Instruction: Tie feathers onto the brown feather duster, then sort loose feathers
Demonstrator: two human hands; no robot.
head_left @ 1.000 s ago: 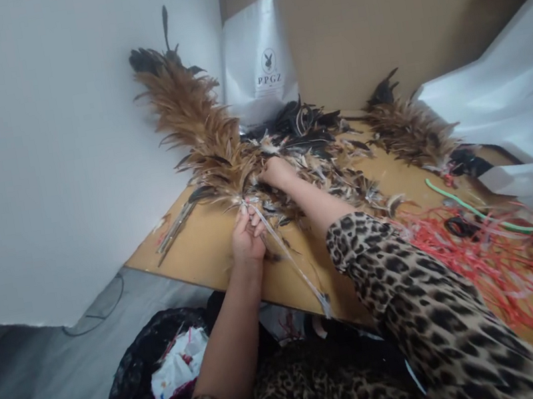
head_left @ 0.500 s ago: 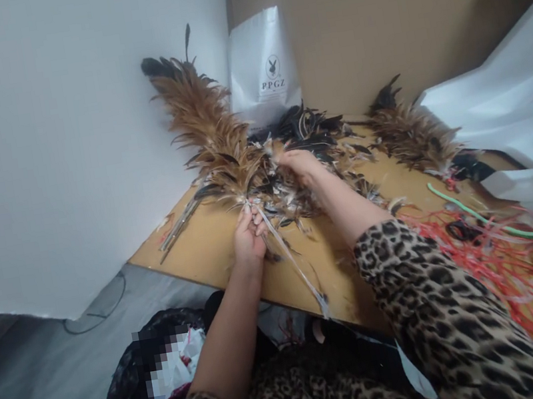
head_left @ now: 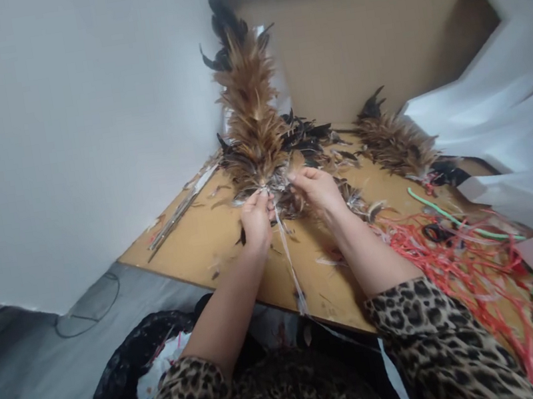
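Yellow-brown tabletop (head_left: 234, 252) lies beneath the feather duster (head_left: 251, 101), which the left hand (head_left: 256, 220) pinches at its base, apparently to steady it; just beside, the right hand (head_left: 316, 190) grips a brown feather (head_left: 297, 160) low, seemingly to spare its vane.

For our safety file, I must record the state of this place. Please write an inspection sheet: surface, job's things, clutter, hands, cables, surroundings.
Surface: yellowish table, strewn with loose feathers.
Job's things: brown feather bundle, black-tipped; pale strip trailing toward the table's edge.
Clutter: thin rods, tangled red strands, second bundle.
Hands: left hand pinches the feather bundle's base; right hand pinches what looks like a small feather.
Cables: thin dark cord on the floor; purpose unclear.
Surroundings: white panel at left, black bag below the table's edge.
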